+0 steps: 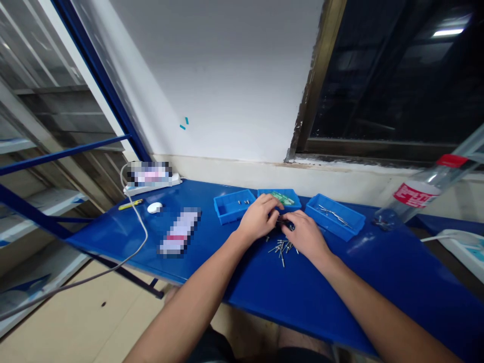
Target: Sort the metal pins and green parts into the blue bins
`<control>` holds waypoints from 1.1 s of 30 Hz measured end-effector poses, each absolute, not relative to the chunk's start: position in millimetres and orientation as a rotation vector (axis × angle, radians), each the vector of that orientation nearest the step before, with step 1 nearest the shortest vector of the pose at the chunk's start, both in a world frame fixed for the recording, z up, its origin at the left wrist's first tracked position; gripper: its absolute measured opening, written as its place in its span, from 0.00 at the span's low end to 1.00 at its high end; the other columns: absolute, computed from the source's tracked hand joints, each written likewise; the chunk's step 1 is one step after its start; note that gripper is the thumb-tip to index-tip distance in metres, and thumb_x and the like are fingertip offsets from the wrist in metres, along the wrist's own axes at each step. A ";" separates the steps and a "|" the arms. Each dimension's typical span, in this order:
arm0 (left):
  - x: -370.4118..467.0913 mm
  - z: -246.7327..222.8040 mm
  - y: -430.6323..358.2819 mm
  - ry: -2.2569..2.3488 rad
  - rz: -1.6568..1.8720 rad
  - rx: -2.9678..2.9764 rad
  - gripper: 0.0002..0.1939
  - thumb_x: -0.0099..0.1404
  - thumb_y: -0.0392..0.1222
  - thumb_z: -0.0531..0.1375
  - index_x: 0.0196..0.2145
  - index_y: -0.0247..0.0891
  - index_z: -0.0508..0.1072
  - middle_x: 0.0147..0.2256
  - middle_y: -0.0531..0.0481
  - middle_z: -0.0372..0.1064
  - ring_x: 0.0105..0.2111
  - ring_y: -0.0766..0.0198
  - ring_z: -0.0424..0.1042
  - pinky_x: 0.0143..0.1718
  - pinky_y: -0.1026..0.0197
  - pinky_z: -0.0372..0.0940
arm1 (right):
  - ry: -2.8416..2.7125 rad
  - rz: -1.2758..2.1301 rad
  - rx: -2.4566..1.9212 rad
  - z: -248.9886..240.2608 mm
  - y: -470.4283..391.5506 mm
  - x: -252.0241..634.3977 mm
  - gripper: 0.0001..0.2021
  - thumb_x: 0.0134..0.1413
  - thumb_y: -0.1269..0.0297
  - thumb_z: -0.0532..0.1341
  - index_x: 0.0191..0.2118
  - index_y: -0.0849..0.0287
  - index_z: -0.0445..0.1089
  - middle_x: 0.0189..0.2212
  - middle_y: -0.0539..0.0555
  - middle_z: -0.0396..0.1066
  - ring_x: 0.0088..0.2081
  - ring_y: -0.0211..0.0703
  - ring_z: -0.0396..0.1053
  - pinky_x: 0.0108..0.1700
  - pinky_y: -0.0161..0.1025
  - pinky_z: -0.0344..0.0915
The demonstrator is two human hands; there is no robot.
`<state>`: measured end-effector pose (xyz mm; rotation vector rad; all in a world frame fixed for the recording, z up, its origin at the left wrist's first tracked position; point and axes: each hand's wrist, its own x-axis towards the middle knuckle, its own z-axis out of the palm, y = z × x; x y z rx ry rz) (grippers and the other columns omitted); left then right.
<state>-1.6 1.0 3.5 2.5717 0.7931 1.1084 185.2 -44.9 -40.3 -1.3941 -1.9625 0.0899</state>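
Note:
Above the middle of the blue table (257,282), my left hand (260,218) and my right hand (304,234) meet with bent fingers. Both seem to pinch something small and dark between the fingertips, too hidden to name. Just below them lies a loose pile of thin metal pins (283,248), shaped like blind rivets. Behind my left hand stands a blue bin (227,207) with a few small metal pieces. Another blue bin (297,199), partly covered by my left hand, holds green pieces (282,198). To the right, a third blue bin (350,229) contains several thin metal rods.
A clear bottle (414,194) with a red cap leans at the right, near a white power strip (463,252). On the left are a blurred-out flat object (179,234), a white round object (154,207), a yellow cutter (130,204) and a cable (141,242).

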 end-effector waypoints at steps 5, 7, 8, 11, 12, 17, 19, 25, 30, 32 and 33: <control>-2.5 5.9 2.8 0.795 1.112 2.494 0.15 0.68 0.29 0.52 0.45 0.38 0.76 0.44 0.44 0.74 0.48 0.56 0.74 0.54 0.55 0.69 | -1.741 0.258 -1.325 -38.2 -43.2 184.2 0.11 0.59 0.65 0.63 0.47 0.54 0.77 0.40 0.55 0.81 0.37 0.49 0.78 0.44 0.46 0.74; -2.3 6.4 3.2 0.802 1.110 2.487 0.17 0.67 0.28 0.51 0.45 0.38 0.76 0.45 0.43 0.75 0.48 0.56 0.74 0.55 0.54 0.69 | -1.652 0.334 -1.299 -36.2 -43.5 182.9 0.11 0.60 0.62 0.64 0.47 0.55 0.76 0.39 0.56 0.81 0.34 0.47 0.77 0.40 0.44 0.75; -2.0 6.2 3.4 0.810 1.110 2.482 0.17 0.67 0.27 0.51 0.46 0.37 0.76 0.45 0.43 0.75 0.48 0.56 0.74 0.55 0.54 0.69 | -1.616 0.364 -1.292 -35.1 -43.9 182.4 0.11 0.60 0.61 0.64 0.47 0.56 0.76 0.38 0.56 0.81 0.34 0.47 0.77 0.39 0.43 0.75; -0.9 4.3 3.9 0.846 1.113 2.455 0.18 0.66 0.27 0.51 0.47 0.37 0.76 0.47 0.42 0.75 0.49 0.55 0.74 0.55 0.54 0.69 | -1.538 0.412 -1.286 -32.9 -45.1 181.9 0.11 0.61 0.59 0.64 0.46 0.56 0.76 0.38 0.57 0.81 0.36 0.47 0.79 0.39 0.43 0.76; -0.6 3.5 4.1 0.857 1.113 2.442 0.18 0.67 0.28 0.52 0.48 0.37 0.76 0.46 0.43 0.76 0.48 0.55 0.75 0.54 0.54 0.69 | -1.524 0.417 -1.283 -32.8 -45.2 182.3 0.11 0.61 0.59 0.64 0.46 0.57 0.77 0.38 0.57 0.81 0.36 0.47 0.79 0.40 0.43 0.76; -0.4 2.5 4.5 0.915 1.057 2.373 0.18 0.68 0.32 0.55 0.53 0.36 0.76 0.39 0.45 0.79 0.38 0.58 0.77 0.47 0.57 0.71 | -1.483 0.448 -1.242 -37.4 -42.1 185.6 0.11 0.60 0.58 0.65 0.44 0.56 0.77 0.39 0.57 0.81 0.38 0.48 0.80 0.46 0.48 0.78; -0.6 2.9 4.0 0.955 1.005 2.342 0.15 0.70 0.36 0.56 0.50 0.36 0.78 0.36 0.47 0.80 0.32 0.60 0.77 0.42 0.59 0.71 | -1.446 0.461 -1.213 -38.6 -40.7 185.4 0.11 0.60 0.57 0.66 0.44 0.56 0.77 0.40 0.58 0.81 0.40 0.49 0.80 0.49 0.49 0.78; 2.2 0.4 3.0 0.799 0.915 1.963 0.17 0.74 0.49 0.58 0.47 0.35 0.81 0.36 0.46 0.82 0.31 0.60 0.81 0.33 0.63 0.73 | -1.390 0.473 -1.091 -30.7 -45.7 179.0 0.11 0.60 0.55 0.67 0.43 0.55 0.76 0.44 0.58 0.79 0.44 0.50 0.80 0.52 0.49 0.78; 6.1 -7.3 8.8 0.745 0.986 1.733 0.13 0.68 0.46 0.65 0.43 0.34 0.82 0.37 0.44 0.83 0.37 0.57 0.83 0.40 0.58 0.78 | -1.430 0.430 -1.086 -25.5 -50.0 177.5 0.09 0.61 0.56 0.67 0.43 0.54 0.76 0.44 0.57 0.77 0.44 0.50 0.79 0.53 0.51 0.78; 6.6 -10.4 11.1 0.752 1.004 1.685 0.10 0.66 0.41 0.66 0.42 0.34 0.81 0.38 0.44 0.83 0.38 0.57 0.83 0.42 0.57 0.78 | -1.433 0.437 -1.082 -26.6 -49.4 177.9 0.09 0.61 0.56 0.67 0.43 0.54 0.76 0.44 0.57 0.77 0.44 0.50 0.79 0.53 0.51 0.78; 6.6 -11.6 11.9 0.756 1.007 1.668 0.09 0.65 0.38 0.67 0.42 0.34 0.81 0.38 0.44 0.83 0.38 0.58 0.83 0.43 0.56 0.79 | -1.435 0.440 -1.082 -27.3 -49.0 178.2 0.09 0.61 0.56 0.66 0.43 0.54 0.76 0.45 0.57 0.77 0.44 0.50 0.79 0.53 0.51 0.78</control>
